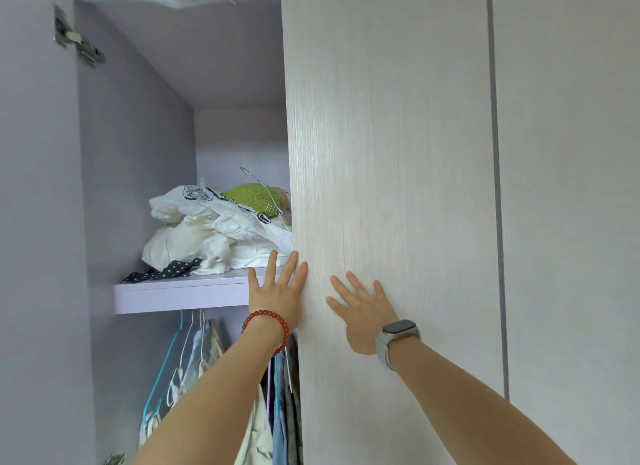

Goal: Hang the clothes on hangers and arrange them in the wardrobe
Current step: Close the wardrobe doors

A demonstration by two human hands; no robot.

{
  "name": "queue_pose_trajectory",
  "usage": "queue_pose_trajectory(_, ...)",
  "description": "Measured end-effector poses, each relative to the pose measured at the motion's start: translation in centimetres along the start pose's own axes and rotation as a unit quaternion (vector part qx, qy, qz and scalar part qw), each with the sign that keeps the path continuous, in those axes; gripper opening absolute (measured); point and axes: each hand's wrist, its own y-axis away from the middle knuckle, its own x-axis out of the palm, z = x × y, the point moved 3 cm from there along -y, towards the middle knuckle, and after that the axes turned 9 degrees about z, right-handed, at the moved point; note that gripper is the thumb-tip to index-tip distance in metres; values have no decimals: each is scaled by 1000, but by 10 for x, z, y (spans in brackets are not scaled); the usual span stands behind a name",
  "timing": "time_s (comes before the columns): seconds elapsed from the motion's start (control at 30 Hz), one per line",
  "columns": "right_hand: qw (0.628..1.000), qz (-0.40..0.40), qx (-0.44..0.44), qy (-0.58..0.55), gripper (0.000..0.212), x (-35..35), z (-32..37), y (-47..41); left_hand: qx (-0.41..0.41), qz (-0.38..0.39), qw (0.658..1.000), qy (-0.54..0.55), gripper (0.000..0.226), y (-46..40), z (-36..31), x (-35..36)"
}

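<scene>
Here, both hands (278, 296) (363, 310) flat, fingers spread, on wardrobe door (388, 153)

There is only one view, from a camera worn on the person's head. It looks forward and a little upward, very near to the wardrobe door (388, 153), at arm's reach. On the left it sees into the open compartment, across the shelf (180, 293) and below it.
</scene>
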Motion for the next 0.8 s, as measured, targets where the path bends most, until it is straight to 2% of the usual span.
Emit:
queue_pose_trajectory(0.07, 1000, 4, -5, -14, 63, -4, -1, 1, 8, 17, 1000, -5, 65, -1, 2, -2)
queue_pose_trajectory(0.13, 997, -32, -14, -69, 55, -11, 1, 8, 25, 2, 1000, 8, 61, 2, 4, -8)
queue_pose_trajectory(0.23, 971, -154, -14, -182, 45, -17, 10, 27, 32, -82, 996, 34, 49, 22, 13, -20)
queue_pose_trajectory(0.37, 925, -263, -68, -264, 35, -22, 44, 53, 32, -227, 972, 50, 32, 75, 51, -42)
queue_pose_trajectory(0.4, 910, -300, -83, -274, 32, -27, 56, 56, 16, -263, 964, 43, 29, 90, 66, -48)
queue_pose_trajectory(0.47, 875, -359, -120, -301, 28, -42, 84, 60, -36, -286, 957, 26, 28, 123, 99, -64)
queue_pose_trajectory(0.53, 850, -364, -172, -340, 28, -61, 122, 61, -89, -290, 952, 27, 32, 157, 128, -80)
queue_pose_trajectory(0.63, 815, -330, -263, -398, 30, -83, 192, 64, -155, -324, 933, 16, 24, 210, 164, -96)
queue_pose_trajectory(0.8, 759, -233, -410, -449, 38, -108, 310, 85, -239, -320, 911, -105, 33, 303, 212, -93)
